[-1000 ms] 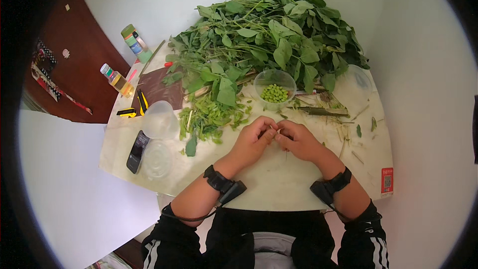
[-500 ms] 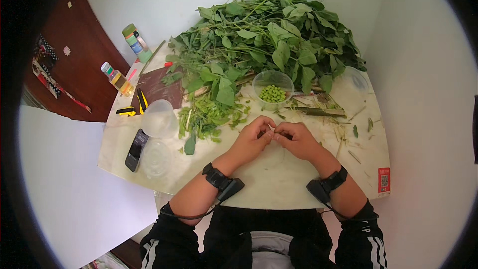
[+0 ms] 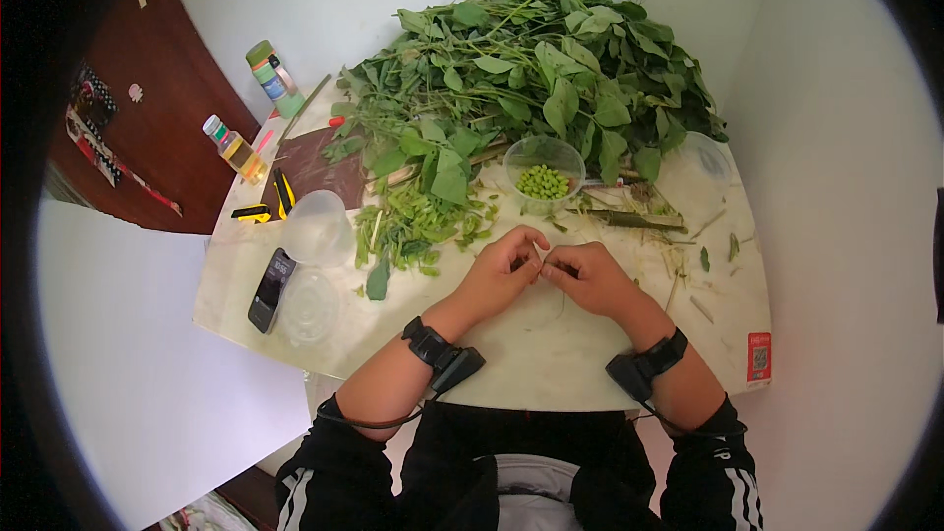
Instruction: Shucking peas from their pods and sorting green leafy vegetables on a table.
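Observation:
My left hand and my right hand meet fingertip to fingertip above the table's near middle. Both are closed in a pinch; whatever lies between the fingers is too small and covered to make out. Just beyond them stands a clear plastic bowl holding shelled green beans. Left of the bowl spreads a heap of light green empty-looking pods. A big mound of leafy bean plants fills the table's far side.
At the left are an empty plastic tub, a clear lid, a phone, yellow-black cutters, an oil bottle and a green bottle. Stalks and scraps litter the right; another lid lies behind.
My fingertips have shifted very slightly while staying together in the same place. The whole view has moved a little; the objects on the table lie as before.

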A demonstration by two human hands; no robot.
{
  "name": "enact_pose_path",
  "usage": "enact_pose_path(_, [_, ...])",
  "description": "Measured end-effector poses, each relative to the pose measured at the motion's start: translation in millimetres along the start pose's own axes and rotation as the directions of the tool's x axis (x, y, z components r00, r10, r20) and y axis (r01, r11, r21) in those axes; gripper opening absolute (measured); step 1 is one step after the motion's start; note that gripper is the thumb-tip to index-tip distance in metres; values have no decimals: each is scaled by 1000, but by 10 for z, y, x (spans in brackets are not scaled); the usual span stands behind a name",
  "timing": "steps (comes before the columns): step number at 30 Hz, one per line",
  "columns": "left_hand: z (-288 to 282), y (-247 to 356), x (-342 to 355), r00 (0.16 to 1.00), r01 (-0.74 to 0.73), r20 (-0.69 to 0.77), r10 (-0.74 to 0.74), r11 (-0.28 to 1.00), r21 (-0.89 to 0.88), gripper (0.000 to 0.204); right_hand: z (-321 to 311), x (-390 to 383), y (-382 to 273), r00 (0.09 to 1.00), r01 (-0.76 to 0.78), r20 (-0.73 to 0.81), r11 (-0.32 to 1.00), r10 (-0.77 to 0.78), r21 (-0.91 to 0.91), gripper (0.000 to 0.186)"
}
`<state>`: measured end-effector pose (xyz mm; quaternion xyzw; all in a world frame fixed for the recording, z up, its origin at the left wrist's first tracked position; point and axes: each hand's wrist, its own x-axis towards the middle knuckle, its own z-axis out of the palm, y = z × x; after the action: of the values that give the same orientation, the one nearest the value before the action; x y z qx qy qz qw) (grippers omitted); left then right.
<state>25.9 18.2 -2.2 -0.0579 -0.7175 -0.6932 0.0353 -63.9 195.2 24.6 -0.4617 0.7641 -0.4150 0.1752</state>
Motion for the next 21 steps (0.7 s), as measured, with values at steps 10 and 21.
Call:
enact_pose_path(10, [42,-45,8,996,88,-2,-88,994,-66,24,72,-8,118,957,256,-72,935,-281,-246,9])
enact_pose_path(21, [16,-71,-8,983,178,3,-181,962,-205,33,45,-13,0,882,400,75,655,-465,-641,5])
